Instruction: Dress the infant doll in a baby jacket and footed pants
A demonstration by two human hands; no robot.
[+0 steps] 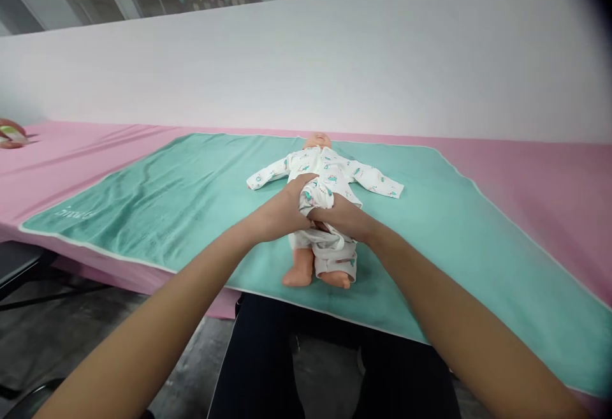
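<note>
A baby doll (319, 140) lies on its back with its head away from me, its feet at the near side. It wears a white printed shirt (313, 162) with both sleeves spread out. White pants (337, 256) are bunched round its legs, and both bare feet show. At the doll's waist, my left hand (287, 210) is closed on the pants' waistband, its thumb over the shirt hem. From the other side, my right hand (347, 217) grips the waistband too, its fingertips close to my left fingers. The fingers hide part of the waistband.
Under the doll a green blanket (205, 196) with white edging covers part of a pink tabletop (549, 183). A white wall (306, 68) stands behind. Something orange and green (12, 133) sits at the far left. A dark chair (21, 266) is at the left.
</note>
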